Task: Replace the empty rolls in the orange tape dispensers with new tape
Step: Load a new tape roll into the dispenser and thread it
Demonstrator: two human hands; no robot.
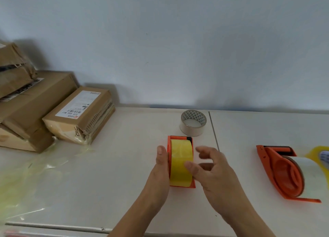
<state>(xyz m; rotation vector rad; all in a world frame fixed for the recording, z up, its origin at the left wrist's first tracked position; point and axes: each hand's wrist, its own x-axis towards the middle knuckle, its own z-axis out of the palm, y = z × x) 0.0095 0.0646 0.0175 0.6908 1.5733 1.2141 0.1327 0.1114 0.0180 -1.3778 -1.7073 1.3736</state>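
Observation:
An orange tape dispenser stands on the white table with a yellow tape roll seated in it. My left hand grips the dispenser's left side, thumb up along its edge. My right hand is at the roll's right side, thumb resting on the yellow tape and the other fingers spread apart and blurred. A second orange dispenser lies on its side to the right with a pale roll in it. An empty-looking roll core stands just behind the first dispenser.
Several taped cardboard boxes are stacked at the back left against the wall. Loose yellowish tape film is spread over the table's left part. Another yellow tape roll shows at the right edge. A seam divides the tabletop.

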